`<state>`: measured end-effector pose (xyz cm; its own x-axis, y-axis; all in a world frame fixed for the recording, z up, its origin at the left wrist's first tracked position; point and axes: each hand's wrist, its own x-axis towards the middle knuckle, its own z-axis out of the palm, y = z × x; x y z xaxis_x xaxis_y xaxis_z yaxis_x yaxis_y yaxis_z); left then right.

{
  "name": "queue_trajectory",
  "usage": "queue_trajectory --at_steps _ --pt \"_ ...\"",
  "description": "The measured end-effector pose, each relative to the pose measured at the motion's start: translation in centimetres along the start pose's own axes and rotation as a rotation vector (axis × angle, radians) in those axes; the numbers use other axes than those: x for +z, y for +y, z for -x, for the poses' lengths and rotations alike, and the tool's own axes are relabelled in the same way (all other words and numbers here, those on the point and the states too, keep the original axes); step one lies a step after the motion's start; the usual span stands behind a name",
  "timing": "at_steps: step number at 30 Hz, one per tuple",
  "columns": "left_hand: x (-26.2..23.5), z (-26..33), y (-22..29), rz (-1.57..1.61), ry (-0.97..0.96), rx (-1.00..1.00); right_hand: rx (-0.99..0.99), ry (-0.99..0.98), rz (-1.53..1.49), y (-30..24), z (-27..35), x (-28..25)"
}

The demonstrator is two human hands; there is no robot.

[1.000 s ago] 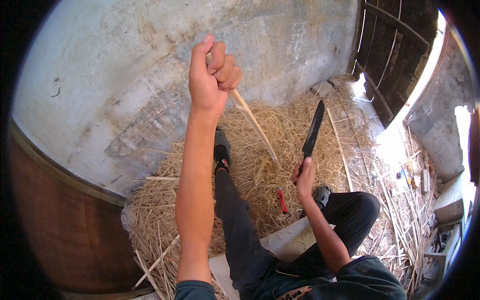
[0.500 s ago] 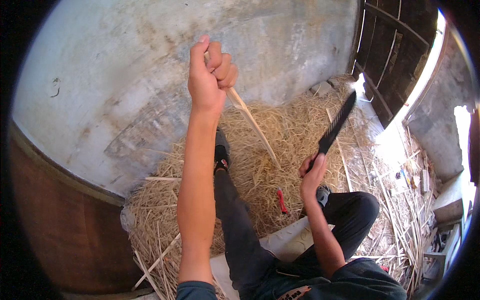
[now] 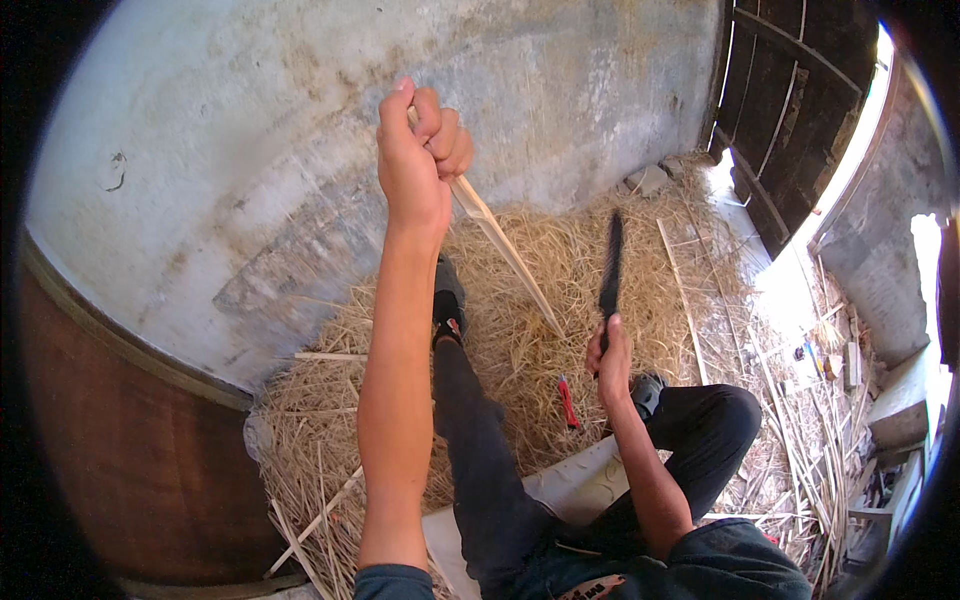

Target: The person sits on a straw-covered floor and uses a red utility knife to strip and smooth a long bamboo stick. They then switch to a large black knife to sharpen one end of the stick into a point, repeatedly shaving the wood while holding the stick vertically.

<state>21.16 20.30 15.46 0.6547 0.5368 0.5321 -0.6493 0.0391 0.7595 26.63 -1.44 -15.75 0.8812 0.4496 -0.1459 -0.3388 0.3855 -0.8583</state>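
Note:
My left hand is raised in front of the wall, its fingers wrapped round the upper end of a pale wooden strip. The strip slants down to the right, and its lower end is over the shavings. Lower and to the right, my right hand grips the handle of a knife with a long dark blade. The blade points away from me, nearly upright in the picture, apart from the strip and to its right.
Loose straw-like shavings cover the floor round my feet. A red-handled tool lies on them between my legs. A stained wall rises ahead, a dark wooden door stands far right, and long thin strips lie at the right.
My right hand has swung the knife to the left, from slanting right to nearly upright, closer to the strip. My left hand and the strip have hardly moved.

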Motion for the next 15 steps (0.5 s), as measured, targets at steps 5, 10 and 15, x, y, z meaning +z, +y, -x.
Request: queue_trajectory --at_steps 5,10,15 --pt "1.4 -0.3 -0.4 -0.017 0.062 -0.004 -0.363 0.225 0.297 8.6 -1.7 -1.3" --pt "1.0 -0.5 -0.3 -0.02 0.06 0.026 0.488 -0.054 0.247 15.0 -0.1 -5.6" --pt "-0.3 -0.5 0.1 0.032 -0.056 -0.029 0.573 -0.082 0.001 5.2 -1.5 -2.6"
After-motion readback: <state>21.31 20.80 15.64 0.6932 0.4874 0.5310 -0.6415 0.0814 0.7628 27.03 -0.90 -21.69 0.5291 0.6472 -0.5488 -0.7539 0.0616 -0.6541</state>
